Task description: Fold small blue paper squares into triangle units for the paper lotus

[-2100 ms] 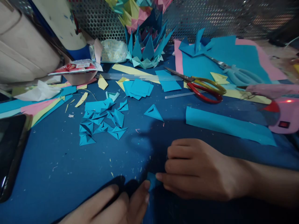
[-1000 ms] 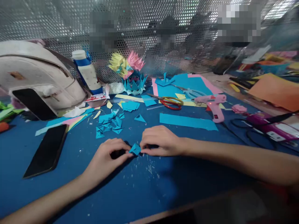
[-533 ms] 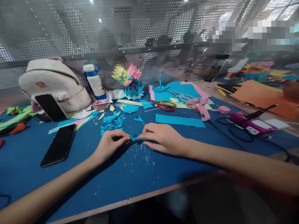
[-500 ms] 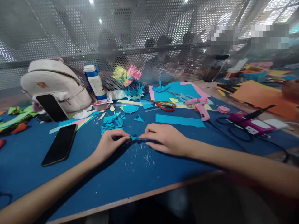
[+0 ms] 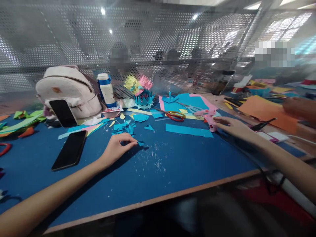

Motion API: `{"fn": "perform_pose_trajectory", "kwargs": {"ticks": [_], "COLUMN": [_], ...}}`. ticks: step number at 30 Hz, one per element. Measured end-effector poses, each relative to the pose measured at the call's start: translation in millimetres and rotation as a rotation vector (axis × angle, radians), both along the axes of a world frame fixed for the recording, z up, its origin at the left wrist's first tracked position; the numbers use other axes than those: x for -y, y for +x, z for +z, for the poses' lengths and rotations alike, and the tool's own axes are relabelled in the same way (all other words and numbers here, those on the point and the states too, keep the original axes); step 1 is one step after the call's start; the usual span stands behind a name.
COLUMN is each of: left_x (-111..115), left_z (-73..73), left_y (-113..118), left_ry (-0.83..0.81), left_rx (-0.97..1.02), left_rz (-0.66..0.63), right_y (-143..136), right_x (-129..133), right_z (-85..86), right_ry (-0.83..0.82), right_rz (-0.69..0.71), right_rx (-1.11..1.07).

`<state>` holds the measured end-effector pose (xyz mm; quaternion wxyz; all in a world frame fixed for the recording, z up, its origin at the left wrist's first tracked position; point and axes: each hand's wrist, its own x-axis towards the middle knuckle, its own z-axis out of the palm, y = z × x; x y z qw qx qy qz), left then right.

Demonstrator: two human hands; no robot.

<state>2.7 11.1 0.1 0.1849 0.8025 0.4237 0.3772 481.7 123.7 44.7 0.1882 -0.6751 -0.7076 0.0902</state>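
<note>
Between the thumb and forefinger of my left hand, a small folded piece of blue paper is held just above the table. My right hand is at the pink glue gun, its fingers stretched out beside the handle; whether they touch it I cannot tell. A pile of folded blue paper pieces lies beyond my left hand, with a single blue triangle to its right. A blue paper strip lies flat in front of the glue gun.
Red-handled scissors and paper flowers are farther back. On the left are a phone, a pale backpack with another phone leaning on it, and a bottle. Another person's hand is over orange paper.
My right hand has left the small blue paper and moved right to the glue gun. My left hand keeps its pinch on the paper. The camera view has shifted slightly.
</note>
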Motion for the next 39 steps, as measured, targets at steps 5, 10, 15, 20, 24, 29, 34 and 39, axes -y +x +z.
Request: {"fn": "perform_pose_trajectory", "kwargs": {"ticks": [5, 10, 15, 20, 24, 29, 34, 39], "left_x": [3.0, 3.7, -5.1, -15.6, -18.7, -14.9, -11.7, -7.3], "left_z": [-2.0, -0.5, -3.9, -11.7, -16.1, -14.6, -13.2, -11.1], "left_y": [-0.4, -4.5, -10.4, -14.7, -20.7, -27.3, -24.1, -15.7], "left_ry": [0.012, 0.001, -0.062, -0.124, -0.125, -0.109, -0.113, -0.120], "left_rx": [-0.023, -0.019, 0.023, 0.094, 0.153, 0.181, 0.172, 0.144], "left_rz": [-0.016, -0.013, 0.026, 0.108, 0.199, 0.265, 0.272, 0.243], "right_y": [-19.3, -38.4, -68.9, -123.5, -168.7, -206.0, -211.4, -203.1], "right_x": [-20.8, -30.3, -13.9, 17.1, 26.0, 14.7, 9.9, 14.4], "right_z": [-9.7, -8.4, 8.1, 19.3, 19.4, 6.7, -14.0, -21.6], "right_ry": [-0.195, -0.153, -0.138, -0.333, -0.490, -0.543, -0.547, -0.528], "right_rz": [-0.074, -0.155, 0.133, 0.572, 0.821, 0.950, 0.946, 0.929], "right_rx": [-0.034, -0.196, -0.444, -0.595, -0.628, -0.688, -0.724, -0.725]}}
